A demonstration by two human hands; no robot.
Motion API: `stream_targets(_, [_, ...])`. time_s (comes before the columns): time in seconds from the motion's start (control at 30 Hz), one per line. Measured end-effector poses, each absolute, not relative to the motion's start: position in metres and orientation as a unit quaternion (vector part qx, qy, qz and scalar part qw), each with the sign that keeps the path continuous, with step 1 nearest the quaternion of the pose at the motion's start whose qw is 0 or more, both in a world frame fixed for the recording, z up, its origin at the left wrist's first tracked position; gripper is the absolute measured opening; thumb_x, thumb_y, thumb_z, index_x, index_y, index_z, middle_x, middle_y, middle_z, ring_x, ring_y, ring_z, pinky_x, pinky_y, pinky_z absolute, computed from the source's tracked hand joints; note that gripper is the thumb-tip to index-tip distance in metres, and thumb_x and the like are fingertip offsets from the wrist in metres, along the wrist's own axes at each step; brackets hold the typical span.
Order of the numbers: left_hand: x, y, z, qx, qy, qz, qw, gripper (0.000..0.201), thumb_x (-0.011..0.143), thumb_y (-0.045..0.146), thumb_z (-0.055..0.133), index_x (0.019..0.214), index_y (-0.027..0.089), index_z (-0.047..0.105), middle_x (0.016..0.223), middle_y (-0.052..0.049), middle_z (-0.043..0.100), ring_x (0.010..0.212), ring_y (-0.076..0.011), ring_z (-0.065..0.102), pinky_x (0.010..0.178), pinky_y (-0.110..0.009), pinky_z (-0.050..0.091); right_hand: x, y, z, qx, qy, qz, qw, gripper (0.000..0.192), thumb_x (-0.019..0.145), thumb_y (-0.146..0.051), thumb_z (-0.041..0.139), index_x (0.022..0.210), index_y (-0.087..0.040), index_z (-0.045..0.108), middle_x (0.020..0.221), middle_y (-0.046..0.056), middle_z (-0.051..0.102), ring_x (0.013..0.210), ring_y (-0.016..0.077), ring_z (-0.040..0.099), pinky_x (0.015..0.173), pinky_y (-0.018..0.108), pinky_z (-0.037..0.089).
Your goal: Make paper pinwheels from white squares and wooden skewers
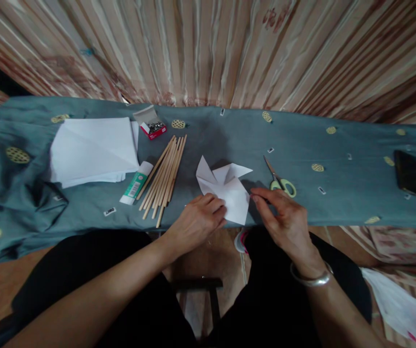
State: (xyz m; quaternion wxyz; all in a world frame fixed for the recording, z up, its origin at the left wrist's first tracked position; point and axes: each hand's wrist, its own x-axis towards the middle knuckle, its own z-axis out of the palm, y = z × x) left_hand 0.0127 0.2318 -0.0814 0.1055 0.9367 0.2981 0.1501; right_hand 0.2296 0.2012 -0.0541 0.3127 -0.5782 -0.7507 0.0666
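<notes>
A white paper pinwheel with folded, pointed blades is at the front edge of the cloth-covered table. My left hand grips its lower left part, fingers closed over the paper. Just right of the pinwheel, my right hand has thumb and forefinger pinched together close to the paper's edge. Whatever is between those fingertips is too small to make out. Behind the right hand lie scissors with light green handles, partly hidden by it. Left of the pinwheel is a loose bundle of thin wooden sticks.
A glue stick lies beside the sticks. Behind it an open red box holds small metal pieces. A stack of white paper sits on the left, and a dark phone on the right. Pleated curtain hangs behind the table.
</notes>
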Motion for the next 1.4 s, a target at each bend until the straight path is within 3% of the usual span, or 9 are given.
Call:
stream_targets(0.27, [0.01, 0.232, -0.081, 0.937, 0.283, 0.177, 0.103, 0.014, 0.095, 0.016, 0.05, 0.092, 0.013, 0.063, 0.091, -0.006, 0.066, 0.084, -0.0201, 0.06, 0.073, -0.032, 0.052, 0.223, 0.204, -0.054, -0.57, -0.739, 0.118, 0.34, 0.02, 0.093, -0.019, 0.054, 0.106, -0.021, 0.07, 0.096, 0.005, 0.076, 0.088, 0.0198, 0.069, 0.081, 0.035, 0.056])
stream_targets(0.37, [0.008, 0.232, -0.08, 0.919, 0.308, 0.202, 0.143, 0.019, 0.097, 0.018, 0.047, 0.09, 0.014, 0.064, 0.09, -0.006, 0.066, 0.083, -0.0177, 0.062, 0.074, -0.029, 0.053, 0.224, 0.205, -0.054, -0.564, -0.737, 0.135, 0.347, 0.026, 0.091, -0.014, 0.05, 0.105, -0.023, 0.07, 0.117, 0.007, 0.071, 0.11, 0.0218, 0.065, 0.095, 0.041, 0.052])
stream_targets(0.47, [0.007, 0.234, -0.081, 0.901, 0.324, 0.219, 0.189, 0.022, 0.097, 0.021, 0.046, 0.088, 0.015, 0.065, 0.089, -0.005, 0.066, 0.083, -0.0163, 0.064, 0.077, -0.028, 0.053, 0.225, 0.207, -0.054, -0.547, -0.757, 0.161, 0.318, 0.028, 0.088, -0.014, 0.052, 0.108, -0.025, 0.069, 0.145, 0.007, 0.052, 0.134, 0.0254, 0.049, 0.109, 0.049, 0.042])
stream_targets(0.53, [0.007, 0.235, -0.081, 0.89, 0.331, 0.227, 0.215, 0.023, 0.097, 0.022, 0.046, 0.088, 0.015, 0.065, 0.088, -0.005, 0.066, 0.084, -0.0163, 0.064, 0.079, -0.029, 0.053, 0.223, 0.209, -0.055, -0.537, -0.765, 0.186, 0.303, 0.024, 0.086, -0.019, 0.059, 0.107, -0.026, 0.069, 0.151, 0.005, 0.044, 0.141, 0.0275, 0.04, 0.113, 0.053, 0.037])
stream_targets(0.67, [0.008, 0.238, -0.082, 0.872, 0.344, 0.241, 0.253, 0.023, 0.097, 0.022, 0.046, 0.088, 0.015, 0.066, 0.09, -0.005, 0.067, 0.085, -0.0171, 0.065, 0.08, -0.03, 0.054, 0.217, 0.214, -0.06, -0.537, -0.759, 0.204, 0.306, 0.009, 0.088, -0.027, 0.063, 0.093, -0.026, 0.071, 0.149, 0.003, 0.048, 0.143, 0.0281, 0.036, 0.116, 0.055, 0.033])
stream_targets(0.77, [0.007, 0.238, -0.083, 0.858, 0.351, 0.254, 0.276, 0.02, 0.096, 0.022, 0.048, 0.091, 0.016, 0.066, 0.093, -0.005, 0.068, 0.086, -0.017, 0.067, 0.081, -0.031, 0.055, 0.212, 0.219, -0.064, -0.547, -0.752, 0.198, 0.31, 0.009, 0.089, -0.028, 0.063, 0.087, -0.025, 0.071, 0.146, 0.004, 0.051, 0.142, 0.0274, 0.038, 0.116, 0.055, 0.032])
stream_targets(0.97, [0.003, 0.236, -0.086, 0.845, 0.35, 0.291, 0.28, 0.028, 0.096, 0.025, 0.052, 0.122, 0.018, 0.057, 0.103, -0.007, 0.07, 0.09, -0.0176, 0.069, 0.08, -0.031, 0.057, 0.199, 0.228, -0.072, -0.558, -0.76, 0.163, 0.291, 0.01, 0.09, -0.026, 0.061, 0.088, -0.023, 0.071, 0.148, 0.006, 0.048, 0.145, 0.0279, 0.033, 0.117, 0.054, 0.031])
stream_targets(1.2, [0.002, 0.236, -0.087, 0.866, 0.321, 0.297, 0.242, 0.019, 0.094, 0.017, 0.052, 0.101, 0.01, 0.068, 0.097, -0.009, 0.07, 0.09, -0.0194, 0.065, 0.081, -0.034, 0.057, 0.196, 0.232, -0.078, -0.569, -0.76, 0.137, 0.281, 0.009, 0.088, -0.028, 0.063, 0.084, -0.024, 0.07, 0.149, 0.002, 0.047, 0.145, 0.0298, 0.033, 0.116, 0.056, 0.031])
stream_targets(1.4, [0.003, 0.237, -0.085, 0.863, 0.346, 0.26, 0.263, 0.018, 0.091, 0.019, 0.058, 0.105, 0.014, 0.068, 0.097, -0.008, 0.071, 0.091, -0.022, 0.062, 0.08, -0.038, 0.054, 0.194, 0.233, -0.081, -0.575, -0.761, 0.128, 0.273, 0.008, 0.089, -0.028, 0.062, 0.088, -0.024, 0.07, 0.151, 0.002, 0.045, 0.145, 0.031, 0.033, 0.115, 0.057, 0.032])
